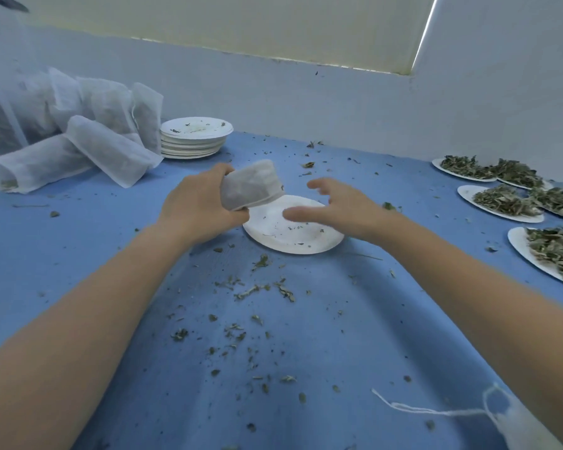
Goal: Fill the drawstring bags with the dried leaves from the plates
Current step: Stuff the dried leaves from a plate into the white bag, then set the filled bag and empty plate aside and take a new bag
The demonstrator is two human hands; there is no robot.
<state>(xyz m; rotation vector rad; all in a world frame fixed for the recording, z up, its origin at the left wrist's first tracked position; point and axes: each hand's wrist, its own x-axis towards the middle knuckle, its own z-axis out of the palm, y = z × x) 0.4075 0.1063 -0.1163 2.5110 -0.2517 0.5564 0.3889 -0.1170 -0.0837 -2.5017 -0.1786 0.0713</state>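
White bag [252,186] sits gripped in our left hand [197,209], mouth toward the emptied plate [293,232] below, while our right hand [335,209] hovers open beside it, holding nothing.

The right hand [335,209] is motion-blurred; its fingertips cannot be resolved. The left hand [199,209] covers the lower end of the filled bag [254,185], so the bag's closure is not visible. Right of the near-empty plate [293,228], the leaf plates [501,203] are cut by the frame edge. Below and right of that plate, an empty bag [520,427] with its string [429,410] is cropped at the bottom edge. Left of it, the bag pile [78,138] runs out of frame; its count cannot be determined.
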